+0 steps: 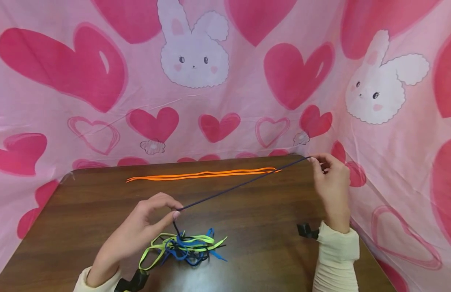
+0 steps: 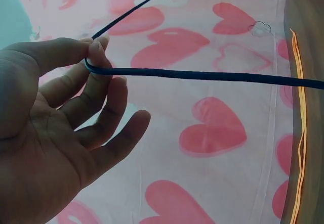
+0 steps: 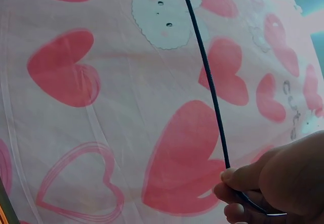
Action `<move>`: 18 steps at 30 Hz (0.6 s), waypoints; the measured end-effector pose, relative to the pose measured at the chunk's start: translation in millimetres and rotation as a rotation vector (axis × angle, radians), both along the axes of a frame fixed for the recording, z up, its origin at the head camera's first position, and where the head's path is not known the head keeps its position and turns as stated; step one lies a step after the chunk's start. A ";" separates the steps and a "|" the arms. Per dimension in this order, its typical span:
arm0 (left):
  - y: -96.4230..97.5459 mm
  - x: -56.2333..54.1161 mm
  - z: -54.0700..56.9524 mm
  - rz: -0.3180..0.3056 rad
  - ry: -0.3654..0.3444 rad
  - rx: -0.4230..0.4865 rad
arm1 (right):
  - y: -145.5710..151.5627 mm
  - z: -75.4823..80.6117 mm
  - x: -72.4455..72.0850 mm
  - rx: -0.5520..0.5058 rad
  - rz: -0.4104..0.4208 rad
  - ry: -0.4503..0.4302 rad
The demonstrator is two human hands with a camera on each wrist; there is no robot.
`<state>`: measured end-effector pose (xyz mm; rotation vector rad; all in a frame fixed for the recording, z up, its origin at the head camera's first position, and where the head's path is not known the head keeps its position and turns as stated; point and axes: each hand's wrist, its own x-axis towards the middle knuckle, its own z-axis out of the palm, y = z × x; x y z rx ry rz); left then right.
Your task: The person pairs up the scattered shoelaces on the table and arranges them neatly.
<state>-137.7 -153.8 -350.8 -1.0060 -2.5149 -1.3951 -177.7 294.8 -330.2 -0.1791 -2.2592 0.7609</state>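
A dark navy shoelace [image 1: 229, 190] stretches taut above the table, rising from left to right. My left hand [image 1: 143, 221] pinches it between thumb and index finger; the other fingers are spread loosely in the left wrist view. From that pinch a dark end drops into a tangle of lime, blue and black laces [image 1: 188, 246] below. At the far right, my right hand [image 1: 333, 188] pinches the same lace between thumb and fingertips, higher up. In the right wrist view, part of the lace [image 3: 210, 75] runs straight to the right hand [image 3: 291, 178] and bends past the fingers.
Bright orange laces [image 1: 203, 174] lie side by side, nearly straight, along the back of the brown wooden table [image 1: 83, 211]. A pink cloth with hearts and rabbits [image 1: 247, 93] hangs behind the table and at its sides. Black wrist mounts [image 1: 134, 282] stick out by both sleeves.
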 end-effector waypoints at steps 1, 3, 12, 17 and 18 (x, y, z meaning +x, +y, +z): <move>-0.2 -0.1 0.1 0.007 0.001 -0.007 | 0.9 0.4 0.4 -0.009 -0.009 0.000; -1.0 -0.9 0.1 0.015 0.007 -0.021 | 2.8 1.5 1.4 -0.023 -0.030 0.004; -9.7 -5.0 2.7 0.000 -0.058 -0.191 | 16.3 4.9 4.4 -0.050 -0.074 0.052; -9.2 -6.7 3.5 -0.023 -0.012 -0.214 | 21.4 4.8 5.5 -0.040 -0.061 0.049; -7.7 -7.5 4.1 -0.009 0.017 -0.187 | 22.0 4.4 5.4 -0.034 -0.056 0.050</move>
